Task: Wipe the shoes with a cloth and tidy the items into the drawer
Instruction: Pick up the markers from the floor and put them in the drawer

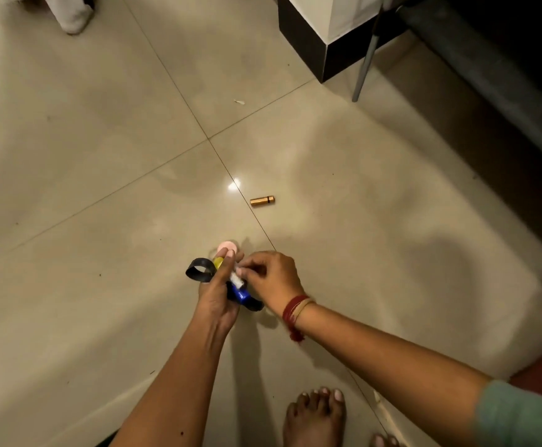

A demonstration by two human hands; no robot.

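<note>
My left hand [218, 295] grips a bundle of small items low over the tiled floor: a black band [198, 270] looping out to the left, a yellow piece [218, 262], a pink round piece [227, 246] at the fingertips and a blue bottle [241, 294]. My right hand [269, 279] pinches a small white item [238, 279] against that bundle. A gold tube [262, 201] lies alone on the floor beyond both hands. No shoes, cloth or drawer are in view.
A black-and-white cabinet corner [321, 43] and a grey metal leg [365, 59] stand at the far right. Dark furniture [489, 91] runs along the right side. My bare foot [316, 414] is at the bottom. Someone's white-clad foot [74, 17] shows top left.
</note>
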